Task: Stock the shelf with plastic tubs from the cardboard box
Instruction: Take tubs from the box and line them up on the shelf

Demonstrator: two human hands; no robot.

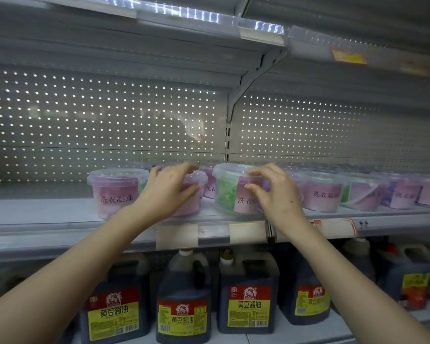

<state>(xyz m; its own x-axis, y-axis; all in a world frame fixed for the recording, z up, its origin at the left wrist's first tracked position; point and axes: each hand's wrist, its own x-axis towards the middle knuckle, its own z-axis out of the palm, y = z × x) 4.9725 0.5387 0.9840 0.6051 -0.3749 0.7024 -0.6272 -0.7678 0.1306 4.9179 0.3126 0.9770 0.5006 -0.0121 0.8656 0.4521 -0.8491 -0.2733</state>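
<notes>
Clear plastic tubs with lids and pink labels stand in a row on the grey shelf (47,214). My left hand (170,187) curls round a purple-filled tub (194,192) near the shelf's middle. My right hand (273,192) grips the rim and side of a tub with green contents (226,192) just to the right. Another pink tub (114,192) stands left of my left hand. More tubs (323,192) line the shelf to the right. The cardboard box is out of view.
A perforated back panel (104,125) closes the shelf behind the tubs. Bare shelf lies left of the leftmost tub. Another shelf (209,33) hangs overhead. Below, several large dark soy sauce jugs (246,296) with yellow and red labels stand side by side.
</notes>
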